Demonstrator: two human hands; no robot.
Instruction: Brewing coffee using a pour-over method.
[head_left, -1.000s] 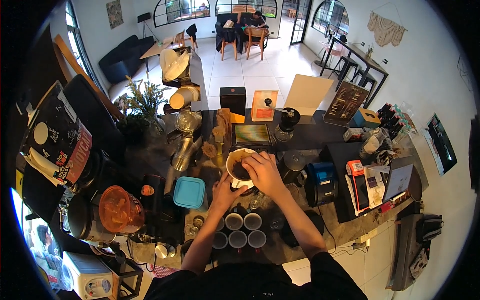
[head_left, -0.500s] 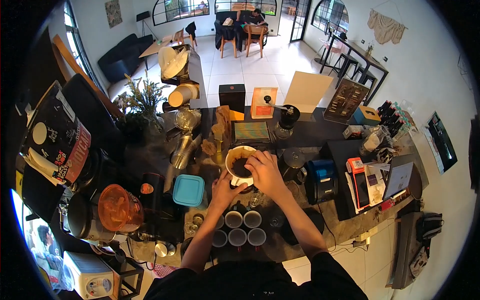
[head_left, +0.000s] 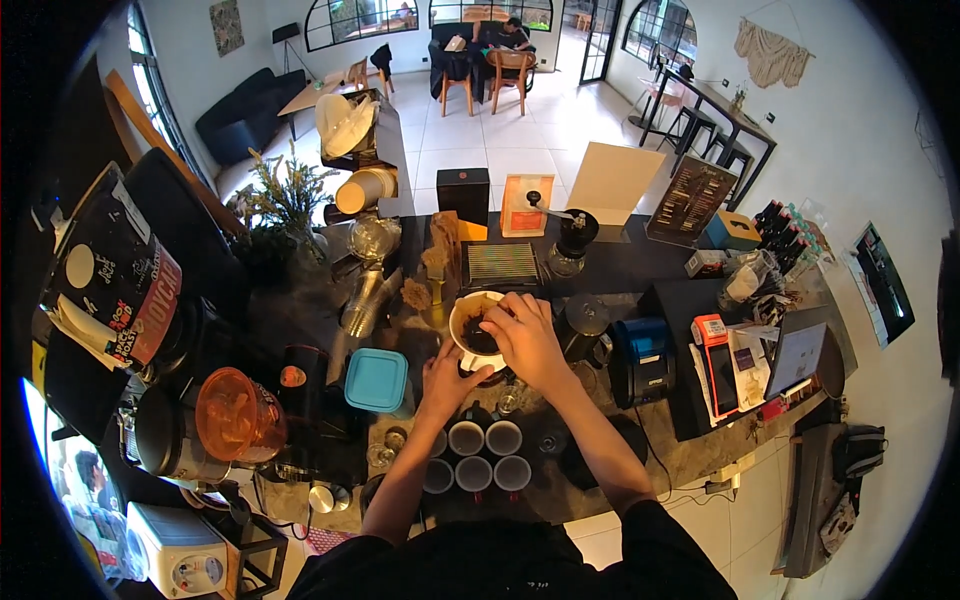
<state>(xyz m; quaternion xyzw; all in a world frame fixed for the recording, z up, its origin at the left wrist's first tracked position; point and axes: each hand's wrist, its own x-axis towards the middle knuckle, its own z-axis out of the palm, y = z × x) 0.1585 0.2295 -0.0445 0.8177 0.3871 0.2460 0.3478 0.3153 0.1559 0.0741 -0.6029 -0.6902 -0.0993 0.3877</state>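
A white coffee dripper (head_left: 483,362) stands at the middle of the counter, lined with a paper filter (head_left: 476,305) stained brown. Dark wet coffee grounds (head_left: 478,340) lie inside it. My left hand (head_left: 448,384) grips the dripper low on its near left side. Over the right part of the rim, my right hand (head_left: 527,342) bends down with its fingers pressed together and their tips inside the cone. Whatever those fingers hold, if anything, is hidden. What the dripper rests on is mostly covered by my hands.
Several cups (head_left: 474,474) stand close together below my wrists. Left of the dripper is a blue-lidded container (head_left: 377,380). A hand grinder (head_left: 576,238), a French press (head_left: 584,325) and a dark blue box-shaped device (head_left: 641,362) stand to the right. Beyond lies a striped drip tray (head_left: 502,264).
My right hand's fingertips have shifted slightly left and lower into the cone. My left hand stays on the dripper, almost unmoved.
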